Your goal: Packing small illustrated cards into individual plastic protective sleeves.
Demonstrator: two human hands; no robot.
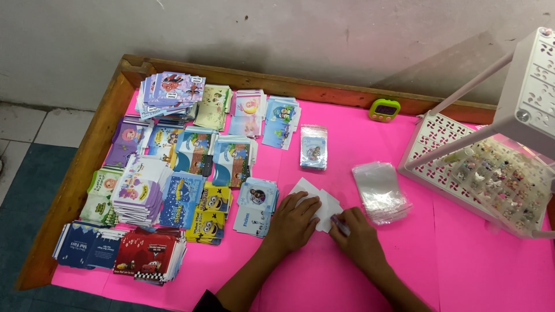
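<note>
Your left hand [295,222]: grip flat and open, palm pressing down on the white cards [324,203] that lie on the pink surface [474,260]. Your right hand [358,237]: grip closed around a small dark object, possibly a pen; too small to tell which. It rests on the near right corner of the same cards.

Item in hand: white cards, blank side up, directly under and between both grips, edges showing beyond the left fingertips.

Done, by the look of it: one finished packet [314,147], a picture card in a clear sleeve, lies beyond the left grip, well apart.

Left, as a judgement: most of the work. A stack of empty clear sleeves [381,192] sits just beyond the right grip, apparently unused.

Stock: many piles of picture cards [173,167] spread out to the left of the left grip, reaching the wooden rim.

Also present: white plastic rack [520,121] with small trinkets, far right of the right grip; green timer [384,109] beyond, near the far rim.
</note>
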